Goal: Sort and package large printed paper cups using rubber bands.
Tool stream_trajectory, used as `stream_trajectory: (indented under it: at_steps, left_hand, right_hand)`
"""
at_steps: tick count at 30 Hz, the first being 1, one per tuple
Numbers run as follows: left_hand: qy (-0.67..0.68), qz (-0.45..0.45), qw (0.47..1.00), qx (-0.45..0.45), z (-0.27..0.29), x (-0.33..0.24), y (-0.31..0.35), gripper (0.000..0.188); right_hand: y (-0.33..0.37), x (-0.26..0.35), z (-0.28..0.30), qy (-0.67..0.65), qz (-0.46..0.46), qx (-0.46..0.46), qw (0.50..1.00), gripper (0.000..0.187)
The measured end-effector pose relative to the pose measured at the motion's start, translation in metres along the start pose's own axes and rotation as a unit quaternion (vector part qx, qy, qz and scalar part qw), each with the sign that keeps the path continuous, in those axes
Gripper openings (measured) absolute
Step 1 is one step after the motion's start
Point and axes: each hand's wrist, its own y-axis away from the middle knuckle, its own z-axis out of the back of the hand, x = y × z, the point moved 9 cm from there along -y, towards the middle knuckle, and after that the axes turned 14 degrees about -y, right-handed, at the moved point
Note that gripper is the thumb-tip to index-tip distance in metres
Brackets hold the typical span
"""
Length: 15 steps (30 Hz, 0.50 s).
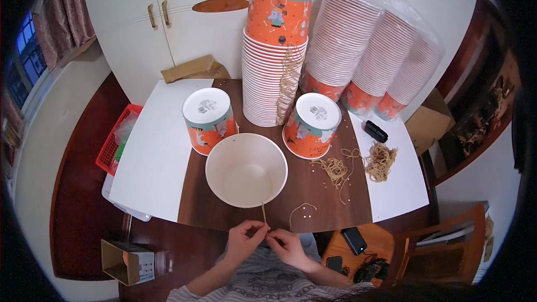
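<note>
A paper bucket [246,170], white inside, lies tipped with its mouth toward me near the table's front edge. A tan string [263,212] runs from its near rim down to my fingers. My left hand [246,241] is closed, thumb and finger pinching the string. Close beside it, my right hand [288,247] pinches the same string, the fingertips almost touching those of the left. Another length of string [302,206] curls on the table to the right. Behind the bucket stand two upside-down orange and green buckets, one at left [210,126] and one at right [312,126].
A tall stack of buckets [274,78] rises at the back, strings hanging down its side. Plastic-wrapped bucket stacks [347,33] lean at the back right. Heaps of string [380,162] and a black object [376,131] lie at right. A wooden chair [442,251] stands lower right.
</note>
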Motion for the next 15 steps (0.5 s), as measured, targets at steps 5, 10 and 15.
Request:
stream_trajectory:
  at_steps: [5,10,15]
  left_hand:
    - [0.070,0.040,0.997,0.009,-0.004,0.008,0.003,0.009]
    - [0.155,0.092,0.983,0.011,-0.015,0.014,0.002,0.007]
    - [0.246,0.115,0.962,-0.006,-0.021,0.028,0.001,0.007]
  right_hand:
    - [-0.001,0.005,-0.005,0.048,0.028,0.015,0.998,0.006]
    - [-0.002,0.005,0.002,0.067,0.016,0.026,0.997,0.008]
    - [-0.002,0.012,0.003,0.057,0.042,0.025,0.997,0.008]
